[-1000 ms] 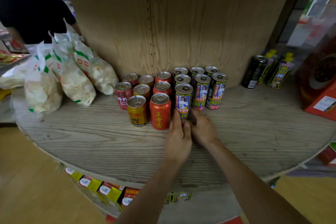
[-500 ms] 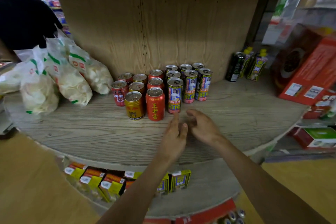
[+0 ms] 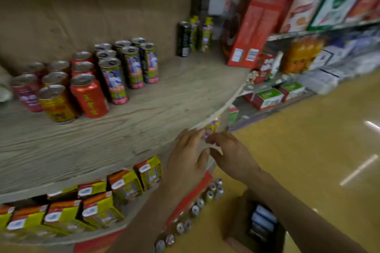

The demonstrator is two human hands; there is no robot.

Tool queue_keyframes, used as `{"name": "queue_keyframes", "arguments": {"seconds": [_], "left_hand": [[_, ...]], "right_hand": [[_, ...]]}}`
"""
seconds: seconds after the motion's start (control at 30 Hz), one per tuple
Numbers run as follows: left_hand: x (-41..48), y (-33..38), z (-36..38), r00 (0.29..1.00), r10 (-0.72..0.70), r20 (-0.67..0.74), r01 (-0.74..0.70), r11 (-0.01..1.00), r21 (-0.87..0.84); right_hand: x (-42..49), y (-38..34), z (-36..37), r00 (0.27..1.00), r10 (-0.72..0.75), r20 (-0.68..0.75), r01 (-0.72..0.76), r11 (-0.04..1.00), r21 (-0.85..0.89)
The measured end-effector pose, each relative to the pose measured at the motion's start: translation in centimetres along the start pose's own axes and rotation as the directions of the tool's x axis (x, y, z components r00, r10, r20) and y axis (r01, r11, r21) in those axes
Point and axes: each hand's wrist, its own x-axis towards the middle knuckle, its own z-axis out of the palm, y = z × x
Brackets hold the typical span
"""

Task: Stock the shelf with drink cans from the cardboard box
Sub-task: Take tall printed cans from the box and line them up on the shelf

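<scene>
Several drink cans stand grouped on the round wooden shelf (image 3: 144,121): tall picture-label cans (image 3: 131,66), red cans (image 3: 88,96) and a yellow can (image 3: 56,104). My left hand (image 3: 187,160) and my right hand (image 3: 230,154) hover side by side at the shelf's front edge, well to the right of the cans. Both hold nothing, with fingers loosely bent. A cardboard box (image 3: 253,224) sits on the floor below my right forearm, with can tops showing inside it. The view is blurred.
A black can (image 3: 183,39) and small yellow-capped bottles (image 3: 205,34) stand at the shelf's back right beside a red carton (image 3: 253,31). Yellow-red packs (image 3: 125,185) fill the lower shelf, with can tops (image 3: 195,209) below. More shelving runs right, above the tan floor (image 3: 308,139).
Both hands pulled back from the front picture-label can to the shelf edge, empty. The view swung right and down, bringing the cardboard box into sight and losing the snack bags on the left.
</scene>
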Motion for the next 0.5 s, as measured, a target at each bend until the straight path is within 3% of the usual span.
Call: {"name": "queue_keyframes", "arguments": {"seconds": [0.1,0.3,0.5], "left_hand": [[-0.6,1.6,4.4,0.992,0.081,0.093,-0.078,0.996,-0.036],[-2.1,3.4,13.8,0.918,0.057,0.393,-0.057,0.998,-0.013],[-3.9,6.1,22.6,0.835,0.037,0.548,-0.062,0.998,0.026]], "right_hand": [[-3.9,3.4,-0.4,0.994,0.111,0.026,-0.109,0.992,-0.056],[-12.2,10.6,-0.5,0.950,0.297,0.097,-0.283,0.949,-0.137],[-19.5,18.8,-0.3,0.861,0.481,0.164,-0.467,0.877,-0.115]]}}
